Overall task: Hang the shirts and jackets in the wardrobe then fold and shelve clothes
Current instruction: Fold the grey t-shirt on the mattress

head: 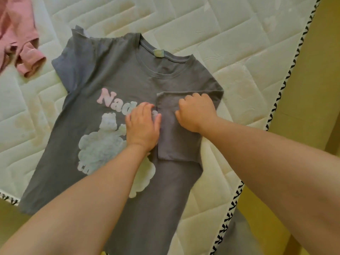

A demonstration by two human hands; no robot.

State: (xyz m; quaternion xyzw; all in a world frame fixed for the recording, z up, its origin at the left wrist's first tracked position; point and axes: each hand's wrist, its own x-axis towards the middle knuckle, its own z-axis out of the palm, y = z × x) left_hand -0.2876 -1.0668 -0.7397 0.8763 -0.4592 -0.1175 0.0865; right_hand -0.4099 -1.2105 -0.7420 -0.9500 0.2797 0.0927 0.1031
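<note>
A grey T-shirt (103, 74) with pink lettering and a pale cloud-like print lies face up and spread flat on a white quilted mattress (211, 30). Its right sleeve (174, 140) is folded inward over the chest. My left hand (142, 125) presses flat on the print, its fingers at the folded sleeve's inner edge. My right hand (196, 112) rests on the folded sleeve with fingers curled down onto the cloth. The shirt's lower hem is hidden behind my forearms.
A pink long-sleeved garment (20, 39) lies crumpled at the mattress's far left. The mattress edge with black-and-white piping (276, 111) runs down the right side. Beyond it is a yellowish floor (312, 89).
</note>
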